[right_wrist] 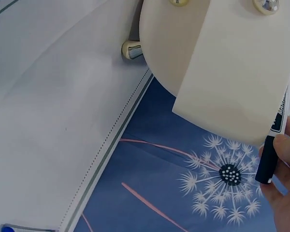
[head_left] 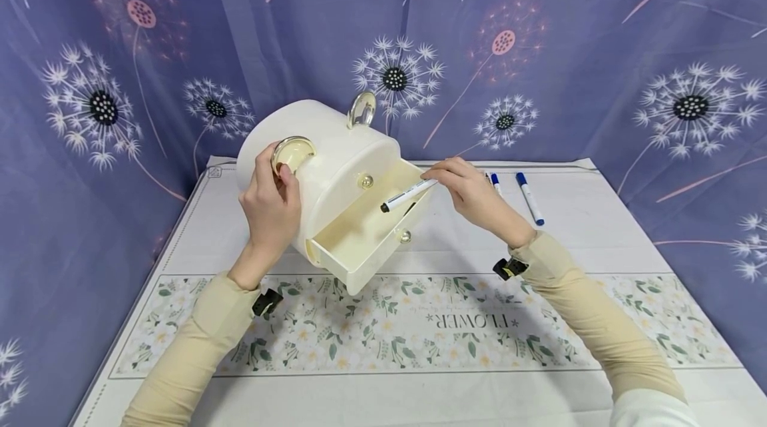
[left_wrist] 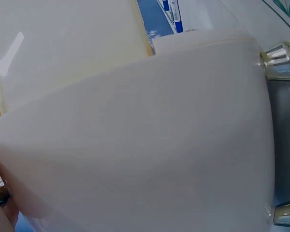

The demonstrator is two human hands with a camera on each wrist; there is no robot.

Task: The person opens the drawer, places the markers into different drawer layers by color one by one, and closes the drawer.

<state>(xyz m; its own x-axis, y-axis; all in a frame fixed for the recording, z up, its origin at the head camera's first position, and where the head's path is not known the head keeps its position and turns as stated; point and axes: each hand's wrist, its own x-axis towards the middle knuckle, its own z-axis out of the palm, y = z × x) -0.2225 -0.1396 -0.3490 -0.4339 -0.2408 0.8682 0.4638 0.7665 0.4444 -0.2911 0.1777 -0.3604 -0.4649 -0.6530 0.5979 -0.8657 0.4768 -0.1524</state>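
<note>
A white rounded drawer box [head_left: 335, 140] has its lower drawer [head_left: 353, 244] pulled out. Gold knobs sit on both drawer fronts, and two gold-rimmed ear-shaped pieces stick up from the top. My left hand [head_left: 272, 204] grips the nearer ear piece [head_left: 292, 147]; the left wrist view has mostly the box's white wall [left_wrist: 145, 135]. Between the fingers and thumb of my right hand [head_left: 473, 190] is a white marker [head_left: 407, 196], slanting over the open drawer. Its dark end [right_wrist: 268, 162] shows beside the fingers in the right wrist view. A dark mark near the drawer's front rim cannot be identified.
A blue-capped marker [head_left: 530, 199] lies on the white table cover right of my right hand. Another blue-capped marker [head_left: 495, 183] is partly hidden behind that hand. A floral strip [head_left: 383, 340] crosses the table in front; a purple dandelion curtain [head_left: 455, 34] hangs behind.
</note>
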